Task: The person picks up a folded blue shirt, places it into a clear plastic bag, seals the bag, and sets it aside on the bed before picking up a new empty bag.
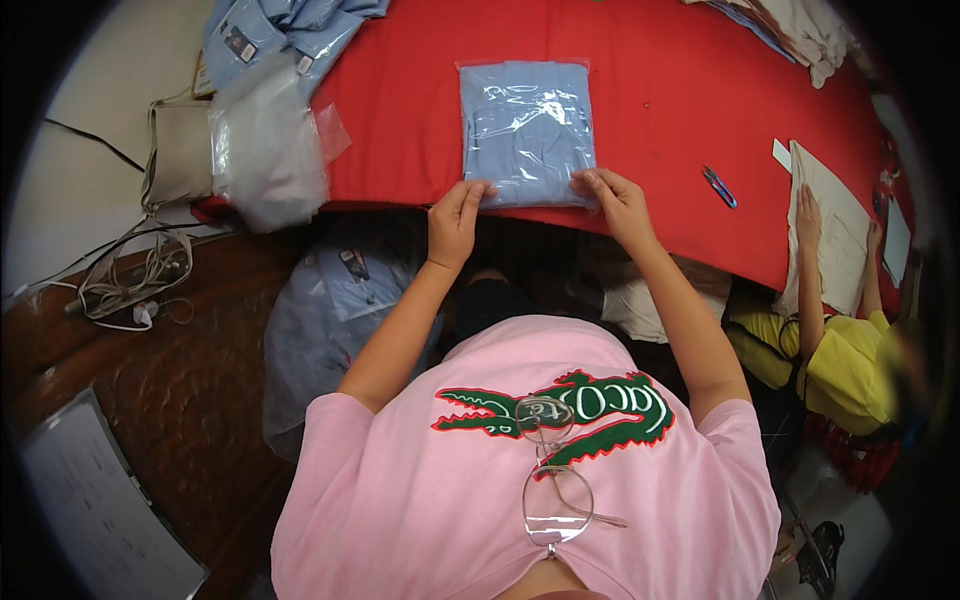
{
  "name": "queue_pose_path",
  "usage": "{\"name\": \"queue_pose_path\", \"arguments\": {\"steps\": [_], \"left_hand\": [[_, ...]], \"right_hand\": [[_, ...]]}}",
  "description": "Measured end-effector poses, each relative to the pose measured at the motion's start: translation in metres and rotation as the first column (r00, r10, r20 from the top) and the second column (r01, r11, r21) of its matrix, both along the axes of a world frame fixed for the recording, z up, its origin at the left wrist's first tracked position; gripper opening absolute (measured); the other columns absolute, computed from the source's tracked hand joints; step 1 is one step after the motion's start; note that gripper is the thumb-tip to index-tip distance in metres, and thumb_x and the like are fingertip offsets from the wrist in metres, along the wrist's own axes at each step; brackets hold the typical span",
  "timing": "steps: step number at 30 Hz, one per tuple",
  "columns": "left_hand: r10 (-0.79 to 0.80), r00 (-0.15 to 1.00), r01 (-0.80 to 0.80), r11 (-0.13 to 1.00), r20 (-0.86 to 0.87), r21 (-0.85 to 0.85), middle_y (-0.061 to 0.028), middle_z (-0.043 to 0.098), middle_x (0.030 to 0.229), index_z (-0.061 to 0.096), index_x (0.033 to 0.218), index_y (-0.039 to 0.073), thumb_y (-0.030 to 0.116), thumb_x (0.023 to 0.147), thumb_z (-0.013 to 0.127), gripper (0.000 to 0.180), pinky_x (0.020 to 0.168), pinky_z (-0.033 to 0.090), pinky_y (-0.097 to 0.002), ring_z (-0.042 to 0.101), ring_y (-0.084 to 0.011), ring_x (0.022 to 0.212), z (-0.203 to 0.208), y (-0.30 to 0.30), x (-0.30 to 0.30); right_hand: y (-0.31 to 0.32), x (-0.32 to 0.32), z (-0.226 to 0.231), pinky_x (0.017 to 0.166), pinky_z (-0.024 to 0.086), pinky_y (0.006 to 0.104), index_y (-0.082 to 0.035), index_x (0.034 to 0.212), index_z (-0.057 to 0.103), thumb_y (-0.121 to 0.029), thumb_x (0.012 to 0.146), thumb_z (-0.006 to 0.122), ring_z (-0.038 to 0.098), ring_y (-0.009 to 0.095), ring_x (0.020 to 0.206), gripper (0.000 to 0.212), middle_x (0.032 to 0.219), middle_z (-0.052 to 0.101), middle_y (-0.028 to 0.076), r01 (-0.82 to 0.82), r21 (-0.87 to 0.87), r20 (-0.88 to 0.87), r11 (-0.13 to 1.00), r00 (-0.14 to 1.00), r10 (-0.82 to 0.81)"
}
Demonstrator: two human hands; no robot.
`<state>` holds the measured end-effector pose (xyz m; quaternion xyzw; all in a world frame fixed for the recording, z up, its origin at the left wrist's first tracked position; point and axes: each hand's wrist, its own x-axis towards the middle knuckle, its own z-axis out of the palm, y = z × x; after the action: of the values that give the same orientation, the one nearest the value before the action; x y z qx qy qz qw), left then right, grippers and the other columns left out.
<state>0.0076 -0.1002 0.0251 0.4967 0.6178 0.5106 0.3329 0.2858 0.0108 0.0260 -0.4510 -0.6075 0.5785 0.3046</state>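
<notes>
A folded light-blue garment in a clear plastic bag [527, 130] lies flat near the front edge of the red-covered table [400, 110]. My left hand [458, 215] pinches the bag's near left corner between thumb and fingers. At the near right corner, my right hand [617, 200] grips the plastic the same way. The bag's surface is shiny and wrinkled, and its near edge reaches the table's edge between my hands.
Clear plastic bags [265, 150] are piled at the table's left, by more bagged blue garments [290, 40]. Blue-handled thread snips [718, 187] lie on the right. Further right, a person in yellow [850, 370] handles a beige cloth [835, 220]. A bulging plastic sack [330, 320] stands below, left.
</notes>
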Motion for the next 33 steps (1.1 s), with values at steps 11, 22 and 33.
{"name": "queue_pose_path", "arguments": {"steps": [11,22,33], "left_hand": [[0.205,0.968,-0.123,0.89,0.142,-0.439,-0.0141,0.067,0.07,0.066,0.095,-0.003,0.035,0.115,0.053,0.044,0.049,0.052,-0.036,0.07,-0.0226,0.054,-0.003,0.069,-0.002],[0.077,0.684,-0.187,0.98,-0.725,-0.073,-0.0187,0.058,0.145,0.059,0.138,0.007,0.013,0.094,0.075,0.047,0.11,0.047,-0.0503,0.057,-0.0395,0.134,0.024,0.077,-0.019],[-0.148,0.504,0.216,0.976,-0.851,-0.042,-0.014,0.027,0.177,0.041,0.168,0.021,0.044,0.106,0.06,0.068,0.131,0.019,-0.061,0.021,-0.0443,0.163,-0.008,0.162,0.001]], "right_hand": [[0.023,-0.049,0.003,0.06,0.053,0.0401,-0.006,0.093,0.066,-0.041,0.111,0.059,0.071,0.024,0.066,0.041,0.068,0.069,0.011,0.281,0.109,0.489,0.954,0.82,-0.298],[0.034,-0.028,0.019,0.097,0.05,0.0541,-0.008,0.128,0.062,-0.029,0.101,0.071,0.069,0.036,0.116,0.035,0.124,0.073,0.016,0.167,0.466,0.568,0.869,0.696,-0.438],[0.065,-0.098,-0.01,0.131,0.025,0.0534,-0.008,0.166,0.041,-0.035,0.107,0.057,0.03,0.037,0.162,0.067,0.174,0.034,0.019,-0.31,0.686,0.609,0.658,0.74,-0.285]]}}
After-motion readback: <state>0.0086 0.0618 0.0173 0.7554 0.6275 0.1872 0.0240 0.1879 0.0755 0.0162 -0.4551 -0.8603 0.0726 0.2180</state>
